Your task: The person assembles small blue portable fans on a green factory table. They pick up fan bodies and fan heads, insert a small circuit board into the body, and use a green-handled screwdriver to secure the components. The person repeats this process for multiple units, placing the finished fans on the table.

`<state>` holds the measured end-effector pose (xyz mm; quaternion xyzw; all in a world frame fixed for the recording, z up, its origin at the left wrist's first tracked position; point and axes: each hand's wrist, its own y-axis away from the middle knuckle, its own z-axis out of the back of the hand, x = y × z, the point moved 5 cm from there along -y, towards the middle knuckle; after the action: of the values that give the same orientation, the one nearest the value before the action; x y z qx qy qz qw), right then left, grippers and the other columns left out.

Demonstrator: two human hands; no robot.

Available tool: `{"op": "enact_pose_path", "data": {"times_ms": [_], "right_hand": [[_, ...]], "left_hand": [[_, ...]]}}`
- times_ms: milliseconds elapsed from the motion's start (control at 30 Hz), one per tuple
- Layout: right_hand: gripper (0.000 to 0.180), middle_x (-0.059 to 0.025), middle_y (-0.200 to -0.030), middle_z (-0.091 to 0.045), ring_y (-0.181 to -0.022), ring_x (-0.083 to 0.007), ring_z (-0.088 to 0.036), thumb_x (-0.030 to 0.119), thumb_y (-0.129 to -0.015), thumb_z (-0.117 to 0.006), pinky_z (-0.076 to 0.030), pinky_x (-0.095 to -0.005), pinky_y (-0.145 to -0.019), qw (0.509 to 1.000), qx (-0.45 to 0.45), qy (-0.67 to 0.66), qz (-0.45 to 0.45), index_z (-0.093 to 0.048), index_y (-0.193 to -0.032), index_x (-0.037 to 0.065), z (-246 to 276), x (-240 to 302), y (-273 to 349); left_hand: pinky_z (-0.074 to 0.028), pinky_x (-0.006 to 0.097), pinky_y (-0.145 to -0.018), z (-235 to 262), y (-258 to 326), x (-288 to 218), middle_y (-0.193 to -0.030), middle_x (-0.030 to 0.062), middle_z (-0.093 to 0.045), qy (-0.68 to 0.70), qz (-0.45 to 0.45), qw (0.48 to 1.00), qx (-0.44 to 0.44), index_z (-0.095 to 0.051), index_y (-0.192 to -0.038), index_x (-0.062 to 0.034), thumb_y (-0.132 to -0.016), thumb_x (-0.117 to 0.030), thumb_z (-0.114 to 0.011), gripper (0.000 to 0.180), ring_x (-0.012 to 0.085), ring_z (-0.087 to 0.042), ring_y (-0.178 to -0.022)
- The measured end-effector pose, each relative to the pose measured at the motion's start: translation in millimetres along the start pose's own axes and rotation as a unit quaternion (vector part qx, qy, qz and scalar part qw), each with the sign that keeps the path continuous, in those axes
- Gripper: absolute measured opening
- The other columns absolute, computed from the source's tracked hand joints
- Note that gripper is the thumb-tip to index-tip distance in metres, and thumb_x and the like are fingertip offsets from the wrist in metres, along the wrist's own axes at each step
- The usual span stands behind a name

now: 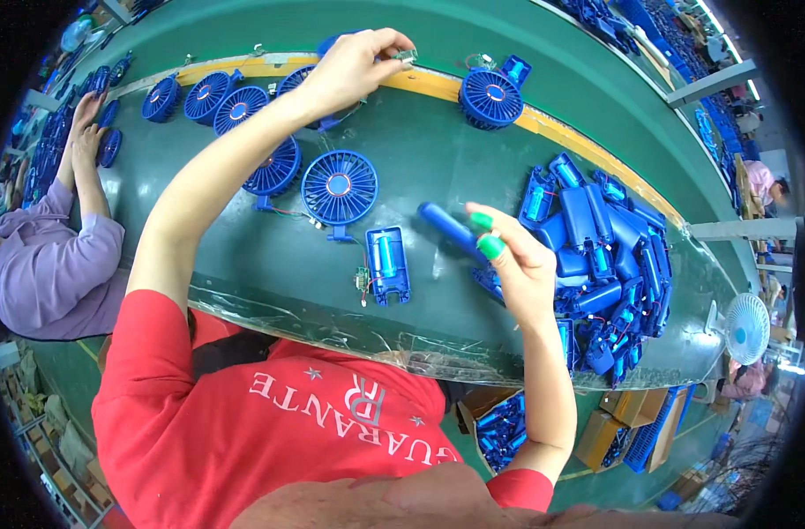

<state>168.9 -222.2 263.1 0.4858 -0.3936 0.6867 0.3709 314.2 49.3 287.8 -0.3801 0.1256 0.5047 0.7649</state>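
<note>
My left hand (354,69) reaches over the far yellow strip, thumb and fingers closed on a small circuit board (406,56). Partly hidden under that hand and forearm are blue fan heads. My right hand (527,269) wears green finger covers on thumb and forefinger. Between those fingertips is a long blue handle shell (449,227), slightly blurred and tilted. In front of me lies an open handle half (387,264) with a light-blue battery and a small wired board beside it. Just beyond it rests a round fan head (340,187), grille up.
A heap of blue handle parts (596,247) covers the table's right side. One fan (490,99) sits on the yellow strip (561,130); several fan heads (210,95) line up left. A co-worker's purple sleeve (63,251) is at left. Boxes of parts (501,432) stand below the edge.
</note>
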Motion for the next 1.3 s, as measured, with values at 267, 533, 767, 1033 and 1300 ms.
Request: {"op": "enact_pose_path", "data": {"times_ms": [267, 533, 767, 1033, 1300], "right_hand": [[0.033, -0.0127, -0.126, -0.061, -0.112, -0.0166, -0.058, 0.007, -0.094, -0.055, -0.043, -0.0308, -0.1, 0.975, -0.162, -0.151, -0.008, -0.058, -0.126, -0.001, 30, 3, -10], [0.031, -0.0142, -0.107, -0.068, -0.104, -0.0149, -0.06, 0.015, -0.098, -0.054, -0.043, -0.029, -0.096, 0.986, -0.103, -0.121, -0.05, -0.051, -0.123, -0.001, 25, 18, 8], [0.02, -0.0095, -0.097, -0.071, -0.092, -0.0102, -0.063, 0.008, -0.092, -0.062, -0.048, -0.0235, -0.08, 0.985, -0.04, -0.107, -0.128, -0.063, -0.11, -0.001, 9, 25, 18], [0.025, -0.0054, -0.097, -0.069, -0.091, -0.01, -0.06, 0.007, -0.093, -0.061, -0.046, -0.0231, -0.079, 0.995, -0.016, -0.089, -0.045, -0.065, -0.117, 0.002, 10, 23, 18], [0.024, -0.0054, -0.093, -0.069, -0.085, -0.0129, -0.061, 0.007, -0.088, -0.064, -0.045, -0.0255, -0.075, 0.996, -0.037, -0.026, -0.073, -0.066, -0.112, 0.003, 5, 9, 19]], "left_hand": [[-0.048, 0.021, -0.075, -14, 31, -72, -0.101, 0.0001, -0.064, 0.316, 0.079, 0.933, 0.154, -0.061, -0.115, -0.0036, -0.092, -0.008, -0.06, 0.023, 0.0053, -0.057, -0.084], [-0.047, 0.021, -0.081, -47, 62, -118, -0.095, 0.0, -0.062, 0.483, 0.129, 0.811, 0.305, -0.063, -0.108, 0.0002, -0.086, -0.002, -0.068, 0.023, 0.005, -0.058, -0.087], [-0.044, 0.026, -0.08, -43, 73, -134, -0.099, 0.0029, -0.061, 0.402, 0.041, 0.856, 0.324, -0.069, -0.11, -0.0026, -0.087, -0.009, -0.068, 0.024, 0.0107, -0.054, -0.091], [-0.045, 0.026, -0.079, -36, 80, -139, -0.099, 0.0038, -0.062, 0.394, 0.028, 0.872, 0.29, -0.067, -0.113, -0.003, -0.088, -0.009, -0.067, 0.026, 0.0123, -0.056, -0.089], [-0.047, 0.025, -0.078, -45, 88, -123, -0.094, 0.0037, -0.06, 0.413, 0.044, 0.87, 0.266, -0.068, -0.11, -0.0022, -0.088, -0.007, -0.066, 0.023, 0.0109, -0.057, -0.088]]}}
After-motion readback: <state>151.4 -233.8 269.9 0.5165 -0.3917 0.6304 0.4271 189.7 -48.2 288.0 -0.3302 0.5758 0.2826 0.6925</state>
